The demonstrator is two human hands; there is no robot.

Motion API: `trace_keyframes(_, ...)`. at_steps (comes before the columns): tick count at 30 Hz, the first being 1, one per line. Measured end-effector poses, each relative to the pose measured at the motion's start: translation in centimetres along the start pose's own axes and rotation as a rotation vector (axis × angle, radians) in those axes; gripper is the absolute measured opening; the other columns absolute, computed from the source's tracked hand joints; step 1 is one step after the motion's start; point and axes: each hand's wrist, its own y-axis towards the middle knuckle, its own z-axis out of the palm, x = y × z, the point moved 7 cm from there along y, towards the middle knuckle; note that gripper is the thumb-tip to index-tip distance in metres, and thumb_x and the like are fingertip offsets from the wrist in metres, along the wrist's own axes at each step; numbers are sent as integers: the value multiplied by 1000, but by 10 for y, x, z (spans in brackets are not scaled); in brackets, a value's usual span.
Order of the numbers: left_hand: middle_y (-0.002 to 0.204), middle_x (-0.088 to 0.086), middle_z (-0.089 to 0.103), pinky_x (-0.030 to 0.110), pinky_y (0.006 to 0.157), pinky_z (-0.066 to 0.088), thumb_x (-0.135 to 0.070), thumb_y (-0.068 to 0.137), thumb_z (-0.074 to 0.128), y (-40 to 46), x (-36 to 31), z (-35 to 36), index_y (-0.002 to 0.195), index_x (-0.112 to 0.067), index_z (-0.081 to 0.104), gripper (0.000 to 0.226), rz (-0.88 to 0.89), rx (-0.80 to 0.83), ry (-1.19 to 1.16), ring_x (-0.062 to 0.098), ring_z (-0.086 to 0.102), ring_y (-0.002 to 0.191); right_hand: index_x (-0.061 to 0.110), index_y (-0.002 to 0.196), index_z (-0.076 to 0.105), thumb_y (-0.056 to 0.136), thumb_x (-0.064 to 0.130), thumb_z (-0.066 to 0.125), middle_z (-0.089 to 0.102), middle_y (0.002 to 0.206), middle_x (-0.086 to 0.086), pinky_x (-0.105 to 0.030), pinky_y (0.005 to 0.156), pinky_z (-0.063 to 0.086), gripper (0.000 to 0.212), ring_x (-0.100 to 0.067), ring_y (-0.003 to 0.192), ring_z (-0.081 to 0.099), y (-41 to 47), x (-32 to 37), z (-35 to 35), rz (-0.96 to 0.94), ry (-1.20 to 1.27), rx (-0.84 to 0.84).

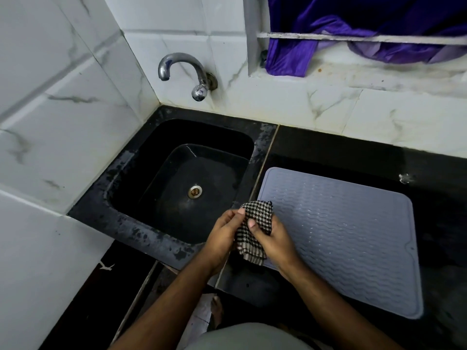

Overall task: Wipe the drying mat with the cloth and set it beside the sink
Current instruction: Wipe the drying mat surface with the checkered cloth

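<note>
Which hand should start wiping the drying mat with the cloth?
Right, probably. Both hands grip the checked cloth, but the right hand already sits over the near-left edge of the grey drying mat, while the left hand is over the sink side.

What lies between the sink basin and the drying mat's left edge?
In the head view, only the sink's worn black rim and a thin countertop seam lie before the drying mat. Nearer, both hands hold the checked cloth over that strip.

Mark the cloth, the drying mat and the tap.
cloth (257, 215): head view, checked upper part above the fingers.
drying mat (348, 236): head view, ridged middle.
tap (182, 63): head view, curved spout.
</note>
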Motion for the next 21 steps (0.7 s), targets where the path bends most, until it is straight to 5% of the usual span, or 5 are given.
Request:
trace_keyframes(3, 105, 4, 69, 33, 81, 54, -60, 102, 38, 4, -11, 5, 121, -22, 53, 45, 125, -129, 367, 13, 67, 93, 31, 107, 64, 81, 45, 76, 75, 104, 4, -42, 82, 60, 32, -15, 95, 72, 9, -5, -30, 37, 119, -180)
trace_keyframes(5, 101, -4, 68, 30, 79, 49, -58, 102, 38, 9, -20, 6, 122, -26, 51, 40, 267, -200, 578, 11, 65, 90, 31, 103, 66, 83, 38, 76, 76, 100, 3, -37, 75, 61, 23, -17, 91, 74, 14, -13, -56, 93, 193, -300)
trace_keyframes(8, 105, -7, 69, 32, 82, 53, -48, 102, 53, 25, -18, 19, 123, -26, 52, 31, 361, -185, 795, 12, 66, 97, 23, 106, 60, 85, 32, 77, 74, 98, 2, -31, 65, 59, 28, -15, 84, 73, 17, -19, -97, 116, -11, -383)
trace_keyframes(15, 137, 4, 50, 38, 107, 40, -42, 101, 52, 65, -2, 55, 139, -16, 51, 47, 622, -77, 1361, 22, 48, 124, 27, 111, 56, 84, 33, 77, 69, 102, 7, -33, 74, 57, 34, -15, 94, 68, 35, 11, -146, 77, -152, -440)
trace_keyframes(21, 153, 8, 40, 42, 115, 31, -59, 103, 34, 77, 23, 48, 146, -11, 45, 65, 600, -137, 1420, 24, 40, 140, 19, 140, 46, 87, 18, 75, 62, 126, -3, -43, 98, 52, 60, -22, 115, 60, 71, 62, -141, -20, -419, -364)
